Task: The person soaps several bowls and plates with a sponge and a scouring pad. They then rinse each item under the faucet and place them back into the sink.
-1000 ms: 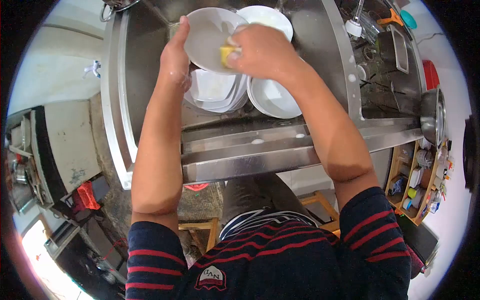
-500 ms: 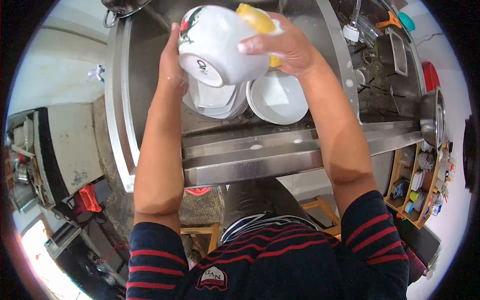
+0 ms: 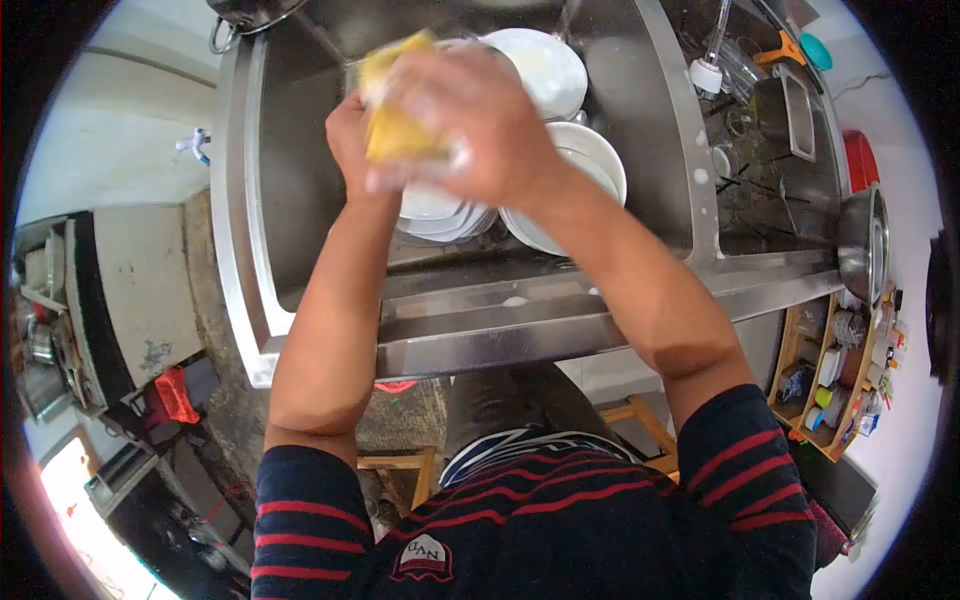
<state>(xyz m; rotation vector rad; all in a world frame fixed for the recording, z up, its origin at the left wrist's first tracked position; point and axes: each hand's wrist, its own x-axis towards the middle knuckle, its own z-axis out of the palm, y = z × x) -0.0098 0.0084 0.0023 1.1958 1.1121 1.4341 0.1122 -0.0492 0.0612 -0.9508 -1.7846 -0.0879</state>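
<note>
My right hand (image 3: 470,125), blurred by motion, is closed on a yellow sponge (image 3: 405,135) above the left part of the sink. Behind it, my left hand (image 3: 350,145) shows partly, with curled fingers; what it holds is hidden by the sponge and my right hand. Under my hands lies a stack of white dishes (image 3: 445,222). White bowls (image 3: 605,165) stand nested to its right, below my right wrist. A round white plate (image 3: 550,72) lies farther back in the basin.
The steel sink's front rim (image 3: 500,335) runs before me. A faucet (image 3: 706,75) and a second basin with glasses and a metal container (image 3: 797,115) are at the right. A metal bowl (image 3: 862,245) stands at the far right, a dark pot (image 3: 250,12) at the upper left.
The white patterned bowl is no longer plainly seen between my hands. My right hand has moved left with the sponge, in front of my left hand. The plate at the back now shows.
</note>
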